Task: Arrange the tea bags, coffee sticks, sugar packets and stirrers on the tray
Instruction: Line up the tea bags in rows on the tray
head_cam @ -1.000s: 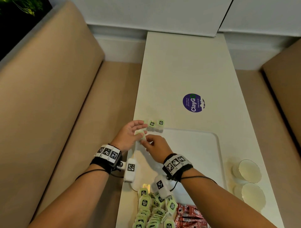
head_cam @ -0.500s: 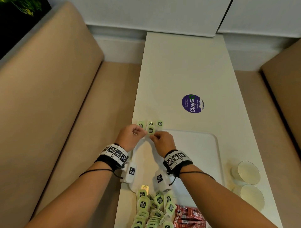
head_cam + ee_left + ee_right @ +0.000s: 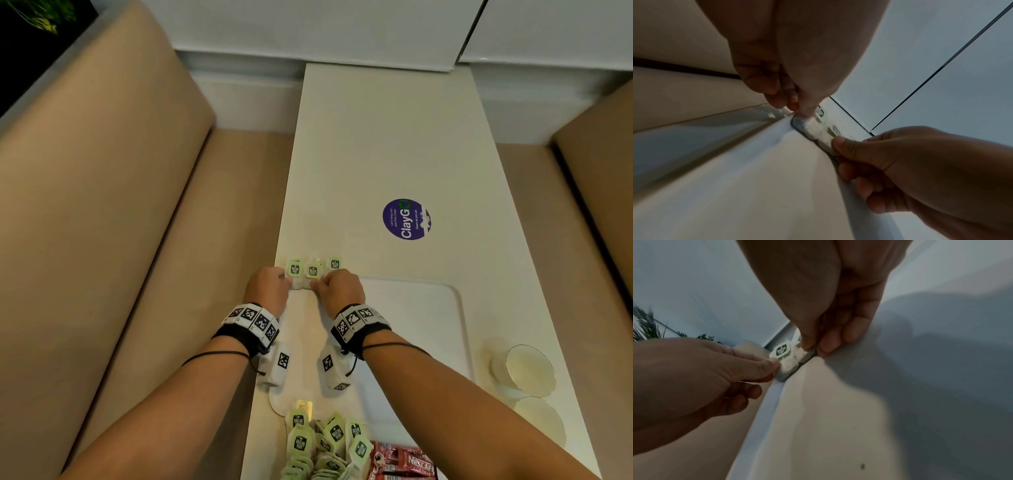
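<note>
Since a second ago both hands have moved to the tray's (image 3: 428, 308) 11 o'clock corner: left hand (image 3: 269, 289) and right hand (image 3: 339, 287) each pinch a tea bag (image 3: 312, 271) into the row; third bag seated, pile remains.

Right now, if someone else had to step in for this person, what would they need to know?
Left hand and right hand each pinch the row of white tea bags with green tags at the far left corner of the white plastic tray. Three bags are lined up there. Left: the pile of green-tagged tea bags and red coffee sticks near the tray's front. Sugar and stirrers not in view.
</note>
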Demonstrator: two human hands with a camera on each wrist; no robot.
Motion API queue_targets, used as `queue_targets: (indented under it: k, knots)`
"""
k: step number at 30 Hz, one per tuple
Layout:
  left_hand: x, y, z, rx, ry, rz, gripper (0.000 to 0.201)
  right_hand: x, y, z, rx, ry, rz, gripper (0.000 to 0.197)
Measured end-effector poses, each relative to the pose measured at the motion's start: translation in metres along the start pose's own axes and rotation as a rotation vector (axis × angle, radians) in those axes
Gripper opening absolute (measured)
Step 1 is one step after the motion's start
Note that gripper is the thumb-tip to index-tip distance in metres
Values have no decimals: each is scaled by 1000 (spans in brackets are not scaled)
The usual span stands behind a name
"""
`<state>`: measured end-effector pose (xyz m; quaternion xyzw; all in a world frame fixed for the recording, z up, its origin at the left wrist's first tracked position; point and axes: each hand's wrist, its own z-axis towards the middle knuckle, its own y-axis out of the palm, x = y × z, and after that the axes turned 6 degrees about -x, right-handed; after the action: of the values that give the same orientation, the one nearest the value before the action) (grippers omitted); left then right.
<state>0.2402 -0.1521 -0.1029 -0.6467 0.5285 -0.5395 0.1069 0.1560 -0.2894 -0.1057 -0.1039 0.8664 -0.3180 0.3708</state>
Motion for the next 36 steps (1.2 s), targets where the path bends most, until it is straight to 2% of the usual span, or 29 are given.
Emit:
queue_targets:
  k: [6, 12, 15, 21, 25, 28, 31, 36]
  knots:
    - [2, -3, 0, -15, 16, -42, 15, 11, -6, -8, 69, -14, 91, 28]
    - [-1, -3, -5, -23, 19, -35, 21, 35, -16, -10, 150, 60, 128, 30]
    - [1, -2, -8, -2, 18, -42, 30, 31, -17, -5, 147, 60, 84, 30]
    - [0, -4, -7, -2, 40, -19, 11, 26, -20, -1, 136, 74, 89, 31]
    - [-4, -10, -11, -2, -11, 1, 42, 30, -23, -12, 125, 42, 174, 25]
    - [-12, -14, -22, -34, -4, 17, 47, 42, -26, -30, 57, -55, 166, 19]
    - [-22, -16, -45, -93, 36, -19, 37, 58, -29, -54, -88, -148, 91, 14]
    - [-38, -9, -91, -346, 109, -125, 22, 78, -28, -100, -288, -223, -7, 17]
